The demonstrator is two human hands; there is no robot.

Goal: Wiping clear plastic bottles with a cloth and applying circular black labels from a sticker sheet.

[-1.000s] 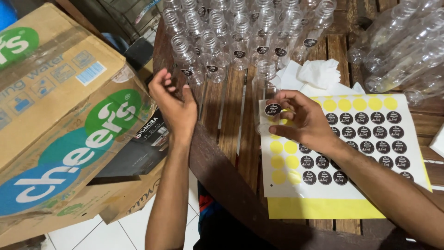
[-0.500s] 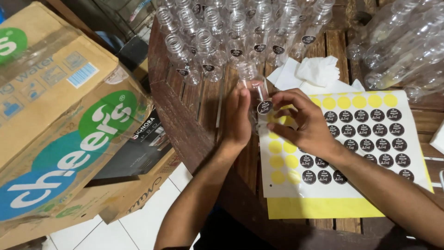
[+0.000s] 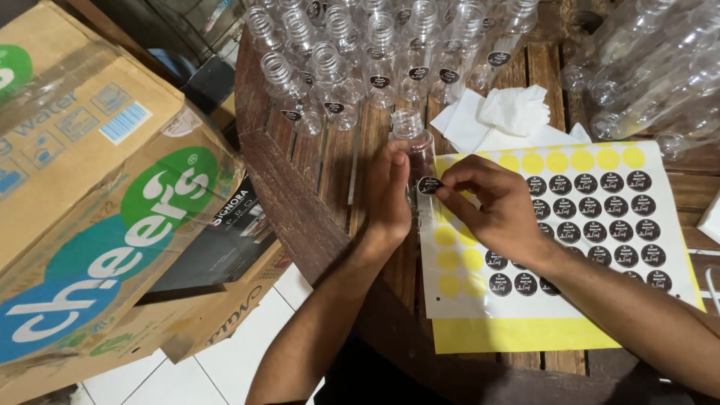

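Several bottles [image 3: 379, 79] at the back are already wearing black stickers. We are gripping one clear bottle [image 3: 414, 146] on the table [image 3: 330, 161] with our left hand [image 3: 390, 199], our right hand [image 3: 499, 206] pinching a round sticker [image 3: 429, 185] against it; many are remaining on the sheet [image 3: 600, 217].

Left hand [image 3: 390, 191] hides most of the bottle [image 3: 412, 142].

bottle [image 3: 412, 142] before bottle cluster [image 3: 360, 52] | sticker sheet [image 3: 600, 225] right | cardboard box [image 3: 90, 210] left of table [image 3: 300, 195]
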